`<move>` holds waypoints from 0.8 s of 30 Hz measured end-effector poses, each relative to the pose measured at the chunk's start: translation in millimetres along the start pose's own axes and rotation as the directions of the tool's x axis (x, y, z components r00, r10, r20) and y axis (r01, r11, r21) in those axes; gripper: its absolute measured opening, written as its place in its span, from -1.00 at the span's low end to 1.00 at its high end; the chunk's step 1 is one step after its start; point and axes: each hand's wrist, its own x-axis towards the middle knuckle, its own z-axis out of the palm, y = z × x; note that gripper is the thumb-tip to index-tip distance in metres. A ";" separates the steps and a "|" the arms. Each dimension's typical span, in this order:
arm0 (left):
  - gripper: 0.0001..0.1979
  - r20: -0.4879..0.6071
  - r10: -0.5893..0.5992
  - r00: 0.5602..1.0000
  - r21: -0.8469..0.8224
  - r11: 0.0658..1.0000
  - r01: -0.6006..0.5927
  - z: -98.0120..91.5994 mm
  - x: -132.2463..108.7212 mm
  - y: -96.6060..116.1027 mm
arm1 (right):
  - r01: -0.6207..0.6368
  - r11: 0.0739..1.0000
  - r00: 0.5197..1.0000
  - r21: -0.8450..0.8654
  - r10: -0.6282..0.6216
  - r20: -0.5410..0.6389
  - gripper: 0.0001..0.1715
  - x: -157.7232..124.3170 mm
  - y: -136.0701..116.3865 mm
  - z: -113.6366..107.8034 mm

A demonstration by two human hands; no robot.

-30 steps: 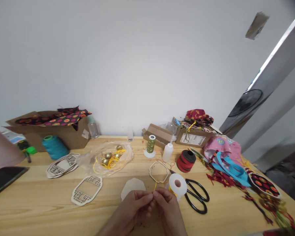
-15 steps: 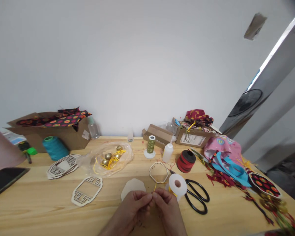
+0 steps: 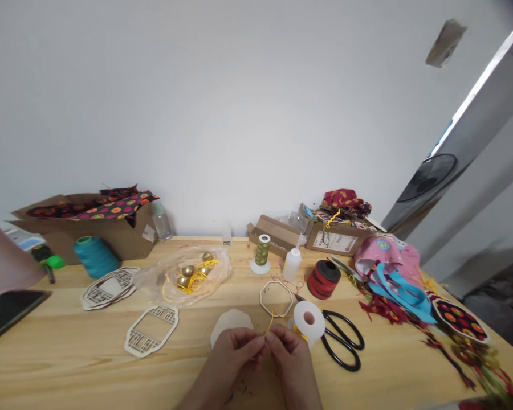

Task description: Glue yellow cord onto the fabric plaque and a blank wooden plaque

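Note:
Both hands meet low in the middle of the view, thumb tips close together. My left hand pinches a thin yellow cord between thumb and forefinger. Closed beside it, my right hand grips the same cord, whose free end sticks up above the fingertips. Right behind my right hand stands a white spool with yellow cord on it. A pale scalloped disc lies partly hidden by my left hand. Beyond the fingertips rests a thin scalloped wooden ring.
Black-handled scissors lie right of the spool. Farther back stand a red ribbon roll, a white squeeze bottle and a green thread spool. On the left are a cut-out wooden frame, a plastic bag with bells and a teal thread cone.
The cord's free end stands slightly higher and leans a little more to the right. Both hands keep nearly the same place and pinch.

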 end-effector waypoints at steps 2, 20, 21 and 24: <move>-0.72 -0.011 0.025 1.000 0.030 0.999 -0.024 0.3 0.3 1.8 | 0.018 0.999 1.000 -0.040 -0.018 -0.018 -0.76 -6.1 -0.3 2.4; -0.69 -0.090 -0.044 0.995 0.050 0.998 0.049 -0.6 -2.4 17.6 | 0.279 -0.249 0.891 -0.927 -0.293 0.347 -0.55 -1.4 -54.7 -162.9; -0.69 -0.095 -0.039 0.995 0.059 0.997 0.045 -0.7 -2.1 18.6 | 0.289 -0.257 0.903 -0.922 -0.247 0.352 -0.51 -1.2 -57.5 -158.3; -0.68 -0.114 -0.029 0.993 0.076 0.996 0.038 -1.5 -2.1 21.1 | 0.236 -0.213 0.957 -0.948 -0.120 0.265 -0.39 -3.8 -63.9 -150.4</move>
